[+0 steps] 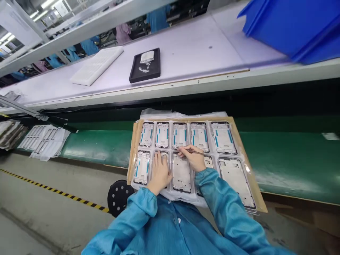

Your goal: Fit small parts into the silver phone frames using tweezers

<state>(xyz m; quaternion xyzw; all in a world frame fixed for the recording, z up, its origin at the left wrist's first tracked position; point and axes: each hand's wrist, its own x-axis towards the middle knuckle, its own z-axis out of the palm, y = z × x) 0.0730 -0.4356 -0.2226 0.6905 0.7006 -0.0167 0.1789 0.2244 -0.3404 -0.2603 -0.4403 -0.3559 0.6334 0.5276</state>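
Note:
A white plastic tray (170, 150) holds several metal phone frames in two rows. My left hand (160, 173) lies with its fingers stretched over a phone frame (165, 154) in the near row, hiding most of it. My right hand (195, 158) pinches thin tweezers (198, 152), their tip pointing left between the rows. Below the tip sits a bare grey phone frame (181, 173). Blue strips run along the far-row frames, such as the middle phone frame (180, 135), and the near-left phone frame (142, 167). The large near-right phone frame (236, 180) shows no blue strips.
Brown cardboard (252, 173) lies under the tray on a green bench (292, 159). A shelf (186, 46) above carries a black tray (136, 72), a white tray (97, 65) and a blue bin (294, 28). More phone frames (44, 140) lie left, near a black stool (119, 196).

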